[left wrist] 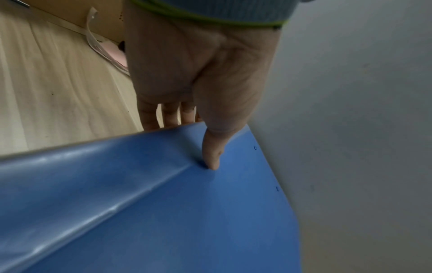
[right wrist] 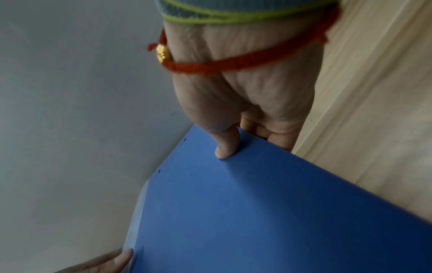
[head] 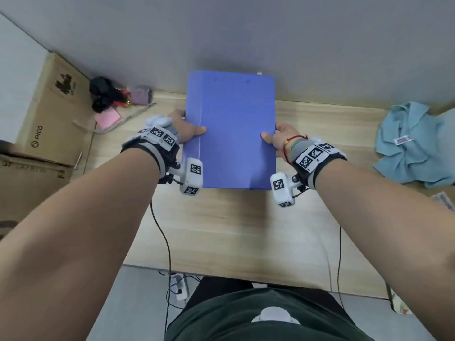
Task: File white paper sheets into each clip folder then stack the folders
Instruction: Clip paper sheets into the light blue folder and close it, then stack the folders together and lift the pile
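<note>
A closed blue clip folder is held above the wooden table, its far end tilted up toward the wall. My left hand grips its left spine edge, thumb on the cover and fingers underneath. In the left wrist view the left thumb presses beside the spine crease of the folder. My right hand grips the right edge the same way, the thumb lying on the cover. No white paper sheets or other folders show.
Cardboard boxes stand at the left. Black and red clutter and a pink pad lie at the back left. A crumpled light blue shirt sits at the right. A grey wall rises behind the table.
</note>
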Action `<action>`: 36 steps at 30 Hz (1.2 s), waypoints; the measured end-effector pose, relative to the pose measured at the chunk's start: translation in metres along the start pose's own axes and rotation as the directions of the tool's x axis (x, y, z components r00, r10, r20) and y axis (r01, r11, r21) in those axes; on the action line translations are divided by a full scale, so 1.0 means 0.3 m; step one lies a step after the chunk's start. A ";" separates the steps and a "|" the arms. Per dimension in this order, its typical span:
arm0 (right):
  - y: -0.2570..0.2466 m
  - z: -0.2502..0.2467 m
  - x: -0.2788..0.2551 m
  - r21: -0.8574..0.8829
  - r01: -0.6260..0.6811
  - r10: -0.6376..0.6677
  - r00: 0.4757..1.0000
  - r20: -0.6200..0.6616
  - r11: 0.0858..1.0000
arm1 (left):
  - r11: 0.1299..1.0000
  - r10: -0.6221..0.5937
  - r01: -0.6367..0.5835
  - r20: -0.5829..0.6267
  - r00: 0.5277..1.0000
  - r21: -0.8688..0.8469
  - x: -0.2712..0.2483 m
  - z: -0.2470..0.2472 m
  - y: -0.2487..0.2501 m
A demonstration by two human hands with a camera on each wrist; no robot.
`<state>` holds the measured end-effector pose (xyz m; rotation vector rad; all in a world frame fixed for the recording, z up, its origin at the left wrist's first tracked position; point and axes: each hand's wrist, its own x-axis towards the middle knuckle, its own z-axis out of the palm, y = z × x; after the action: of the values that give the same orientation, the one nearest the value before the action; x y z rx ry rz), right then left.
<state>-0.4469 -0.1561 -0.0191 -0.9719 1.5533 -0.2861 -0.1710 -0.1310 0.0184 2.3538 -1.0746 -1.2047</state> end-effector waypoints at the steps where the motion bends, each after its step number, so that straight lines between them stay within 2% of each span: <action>1: -0.008 0.020 0.037 -0.051 -0.008 0.007 1.000 -0.017 0.999 | 1.000 -0.011 0.011 0.018 1.000 -0.002 0.029 -0.007 -0.013; 3: -0.035 0.061 0.069 -0.141 -0.042 0.034 0.998 -0.055 0.989 | 0.999 -0.036 0.035 0.055 0.998 0.026 0.092 -0.011 -0.050; 10: -0.045 0.139 0.116 -0.281 -0.192 0.157 0.977 -0.143 0.940 | 0.991 -0.078 0.059 0.160 0.984 0.119 0.199 0.060 -0.124; 15: -0.008 0.163 0.137 -0.237 -0.282 0.249 0.955 -0.160 0.930 | 0.997 -0.047 0.036 0.181 0.982 0.068 0.192 0.125 -0.115; 17: -0.008 0.168 0.147 -0.191 -0.294 0.267 0.951 -0.153 0.936 | 0.988 -0.122 0.102 0.182 0.976 0.111 0.237 0.132 -0.129; 20: -0.012 0.165 0.156 -0.157 -0.310 0.291 0.947 -0.136 0.938 | 0.962 -0.250 0.229 0.148 0.957 0.147 0.383 0.167 -0.240; 25: 0.006 0.156 0.164 -0.139 -0.317 0.300 0.945 -0.134 0.938 | 0.956 -0.286 0.262 0.219 0.933 0.132 0.290 0.124 -0.166; 31: 0.087 0.134 0.185 -0.124 -0.360 0.346 0.930 -0.122 0.925 | 0.931 -0.335 0.364 0.329 0.883 -0.032 0.241 0.144 -0.202; 33: 0.092 0.135 0.148 -0.091 -0.367 0.360 0.929 -0.083 0.926 | 0.905 -0.350 0.417 0.409 0.843 -0.085 0.247 0.159 -0.226; 36: 0.122 0.129 0.126 -0.027 -0.291 0.291 0.957 -0.009 0.956 | 0.903 -0.290 0.412 0.531 0.796 -0.124 0.204 0.155 -0.221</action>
<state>-0.4243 -0.1474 -0.0798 -0.7499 1.6842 -0.0591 -0.1525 -0.1268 -0.0812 2.1613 -0.5651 -2.0468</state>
